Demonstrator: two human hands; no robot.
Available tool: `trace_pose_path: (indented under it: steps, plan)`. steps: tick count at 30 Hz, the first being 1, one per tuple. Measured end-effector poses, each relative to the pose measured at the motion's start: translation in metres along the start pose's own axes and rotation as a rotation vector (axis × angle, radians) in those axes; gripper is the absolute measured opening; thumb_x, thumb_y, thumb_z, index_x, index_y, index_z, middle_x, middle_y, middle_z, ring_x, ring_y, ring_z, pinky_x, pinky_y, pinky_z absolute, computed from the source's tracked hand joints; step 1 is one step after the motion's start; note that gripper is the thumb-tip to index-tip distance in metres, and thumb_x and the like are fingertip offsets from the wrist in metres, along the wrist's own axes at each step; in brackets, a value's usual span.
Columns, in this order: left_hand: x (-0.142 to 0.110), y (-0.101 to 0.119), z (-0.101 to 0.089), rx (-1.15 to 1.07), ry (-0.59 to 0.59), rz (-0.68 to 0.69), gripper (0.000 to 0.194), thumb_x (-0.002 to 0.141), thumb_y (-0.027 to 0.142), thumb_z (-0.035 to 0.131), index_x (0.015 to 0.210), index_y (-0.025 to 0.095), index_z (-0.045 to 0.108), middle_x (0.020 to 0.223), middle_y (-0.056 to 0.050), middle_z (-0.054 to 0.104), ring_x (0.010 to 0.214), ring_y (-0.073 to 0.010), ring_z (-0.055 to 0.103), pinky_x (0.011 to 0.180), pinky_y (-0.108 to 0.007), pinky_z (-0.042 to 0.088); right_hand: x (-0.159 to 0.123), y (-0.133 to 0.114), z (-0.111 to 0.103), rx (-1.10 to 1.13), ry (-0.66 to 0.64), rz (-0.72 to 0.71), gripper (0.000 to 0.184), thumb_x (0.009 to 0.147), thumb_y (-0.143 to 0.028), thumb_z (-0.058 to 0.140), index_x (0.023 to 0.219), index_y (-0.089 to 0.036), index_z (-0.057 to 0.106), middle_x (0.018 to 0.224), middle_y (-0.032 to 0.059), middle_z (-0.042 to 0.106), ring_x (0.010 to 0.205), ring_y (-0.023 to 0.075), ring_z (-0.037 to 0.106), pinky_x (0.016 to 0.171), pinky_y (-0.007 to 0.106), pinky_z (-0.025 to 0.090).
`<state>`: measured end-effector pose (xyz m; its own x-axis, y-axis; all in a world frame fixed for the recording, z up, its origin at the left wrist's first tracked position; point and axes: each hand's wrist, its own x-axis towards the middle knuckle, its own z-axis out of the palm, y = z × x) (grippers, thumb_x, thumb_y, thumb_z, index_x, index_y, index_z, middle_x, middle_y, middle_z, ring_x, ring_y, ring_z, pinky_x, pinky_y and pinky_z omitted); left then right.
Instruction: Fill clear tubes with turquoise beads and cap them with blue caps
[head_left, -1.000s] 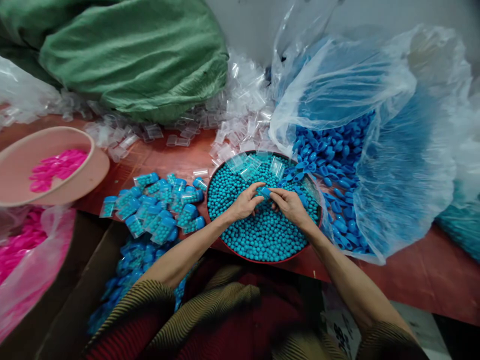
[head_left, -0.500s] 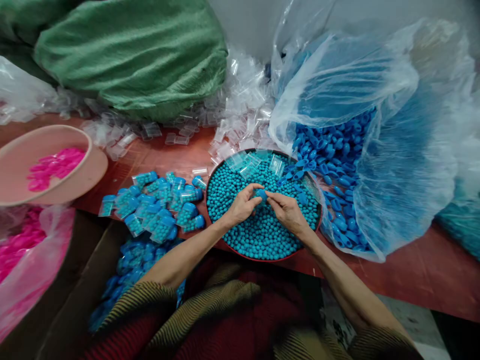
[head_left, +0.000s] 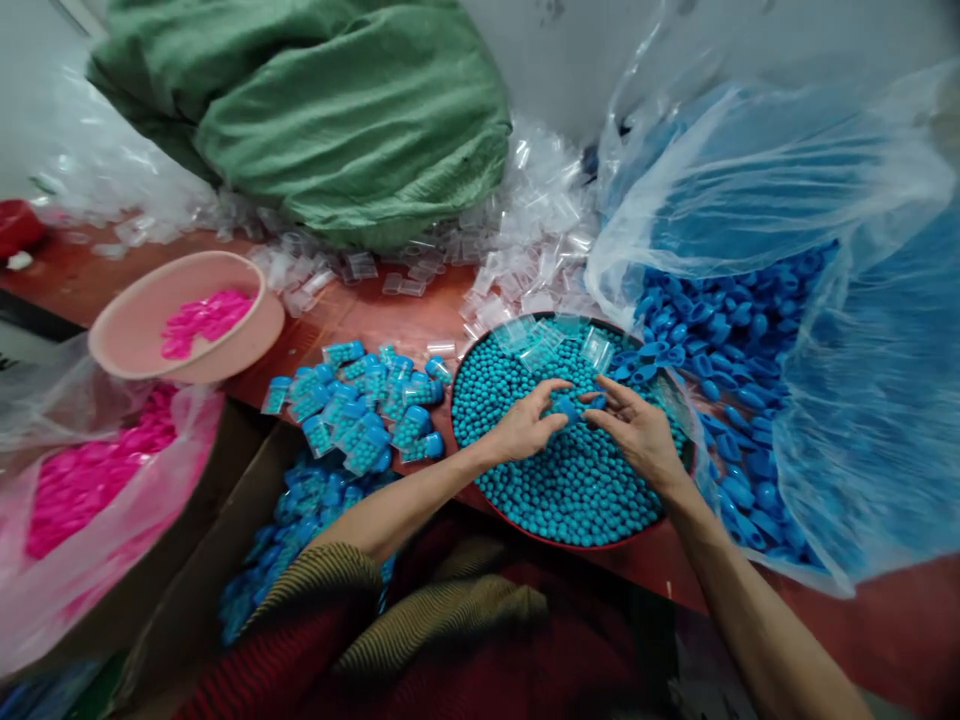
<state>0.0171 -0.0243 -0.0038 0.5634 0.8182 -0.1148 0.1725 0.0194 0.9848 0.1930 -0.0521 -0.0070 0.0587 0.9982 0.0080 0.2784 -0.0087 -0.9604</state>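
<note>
The left hand (head_left: pixel 529 425) and right hand (head_left: pixel 643 436) are over the round tub (head_left: pixel 585 546), fingertips facing. The left thumb (head_left: pixel 552 424) curls toward a finger; the right fingers (head_left: pixel 621 397) spread a little. Both arms (head_left: pixel 427 498) cross its near edge.

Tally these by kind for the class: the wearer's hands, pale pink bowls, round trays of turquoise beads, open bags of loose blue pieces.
Hands (left hand, right hand): 2
Pale pink bowl: 1
Round tray of turquoise beads: 1
Open bag of blue pieces: 1
Total: 5

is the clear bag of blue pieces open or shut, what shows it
Open: the clear bag gapes toward the round tray, with blue pieces showing uncovered in its mouth.
</note>
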Motion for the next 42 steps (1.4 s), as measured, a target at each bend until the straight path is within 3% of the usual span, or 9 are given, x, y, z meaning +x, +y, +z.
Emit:
trace_pose_path:
  steps: [4, 9, 12, 17, 22, 26, 30, 35, 42]
  plan:
    - [0.002, 0.003, 0.013, 0.054, 0.173, 0.119, 0.05, 0.081, 0.02, 0.049, 0.131, 0.018, 0.044, 0.111, -0.007, 0.059, 0.086, -0.0155, 0.057, 0.089, -0.034, 0.046, -0.012, -0.004, 0.013, -0.297, 0.03, -0.072, 0.05, 0.086, -0.045, 0.046, 0.126, -0.016, 0.055, 0.108, 0.0119, 0.067, 0.088, 0.0237, 0.065, 0.079, 0.039, 0.053]
    - [0.0, 0.012, 0.016, -0.066, 0.138, 0.006, 0.049, 0.08, 0.02, 0.05, 0.129, 0.017, 0.047, 0.096, -0.004, 0.061, 0.073, -0.0137, 0.056, 0.077, -0.032, 0.05, -0.021, 0.0, 0.015, -0.723, -0.057, -0.33, 0.091, 0.075, -0.062, 0.053, 0.14, -0.003, 0.03, 0.125, 0.0274, 0.052, 0.103, 0.0367, 0.06, 0.077, 0.047, 0.053]
    - [0.0, 0.013, 0.015, -0.111, 0.125, -0.001, 0.047, 0.079, 0.018, 0.052, 0.125, 0.015, 0.049, 0.092, -0.004, 0.06, 0.075, -0.0131, 0.055, 0.077, -0.03, 0.049, -0.023, 0.002, 0.016, -0.858, -0.022, -0.36, 0.09, 0.075, -0.063, 0.053, 0.138, -0.002, 0.031, 0.114, 0.027, 0.057, 0.088, 0.0353, 0.064, 0.062, 0.043, 0.053]
    - [0.001, 0.01, 0.018, -0.074, 0.124, 0.037, 0.041, 0.079, 0.019, 0.053, 0.12, 0.018, 0.053, 0.089, -0.001, 0.059, 0.072, -0.0113, 0.052, 0.075, -0.026, 0.047, -0.026, 0.004, 0.021, -0.829, 0.062, -0.344, 0.079, 0.075, -0.062, 0.051, 0.129, -0.005, 0.041, 0.09, 0.0162, 0.064, 0.059, 0.0242, 0.061, 0.046, 0.034, 0.048]
    - [-0.002, 0.009, 0.024, -0.047, 0.185, -0.052, 0.033, 0.078, 0.018, 0.053, 0.11, 0.019, 0.059, 0.074, 0.002, 0.055, 0.063, -0.0101, 0.048, 0.068, -0.024, 0.046, -0.031, 0.01, 0.029, -0.791, 0.141, -0.351, 0.076, 0.072, -0.059, 0.054, 0.126, -0.008, 0.043, 0.103, 0.0203, 0.061, 0.076, 0.0297, 0.064, 0.054, 0.037, 0.051]
    - [-0.004, 0.005, 0.017, -0.19, 0.165, -0.037, 0.032, 0.076, 0.013, 0.054, 0.108, 0.015, 0.057, 0.086, 0.0, 0.058, 0.076, -0.0109, 0.053, 0.077, -0.024, 0.044, -0.031, 0.003, 0.029, -0.648, 0.013, -0.2, 0.075, 0.07, -0.052, 0.062, 0.13, -0.012, 0.041, 0.109, 0.0176, 0.06, 0.08, 0.0278, 0.064, 0.063, 0.039, 0.054]
    - [-0.006, 0.001, 0.007, -0.492, -0.01, -0.135, 0.047, 0.076, 0.029, 0.061, 0.119, 0.015, 0.05, 0.081, 0.0, 0.057, 0.065, -0.0097, 0.053, 0.063, -0.023, 0.045, -0.029, -0.003, 0.026, -0.292, -0.216, -0.038, 0.092, 0.069, -0.045, 0.068, 0.143, -0.016, 0.021, 0.102, 0.0101, 0.062, 0.079, 0.0226, 0.064, 0.072, 0.039, 0.055]
    - [-0.027, 0.008, -0.028, -0.337, -0.041, -0.186, 0.05, 0.075, 0.036, 0.061, 0.12, 0.018, 0.047, 0.075, 0.002, 0.055, 0.057, -0.0089, 0.051, 0.055, -0.022, 0.044, -0.03, 0.006, 0.022, -0.133, -0.217, 0.008, 0.077, 0.078, -0.041, 0.06, 0.143, -0.021, 0.025, 0.11, 0.0096, 0.057, 0.062, 0.0129, 0.058, 0.06, 0.032, 0.054]
    - [-0.075, 0.008, -0.125, 0.676, 0.477, -0.103, 0.037, 0.082, 0.025, 0.047, 0.117, 0.017, 0.054, 0.102, -0.006, 0.062, 0.092, -0.0192, 0.057, 0.088, -0.036, 0.045, -0.028, 0.01, 0.008, -0.413, -0.265, -0.176, 0.031, 0.086, -0.032, 0.051, 0.113, -0.019, 0.06, 0.089, 0.0059, 0.065, 0.069, 0.0165, 0.059, 0.072, 0.034, 0.052]
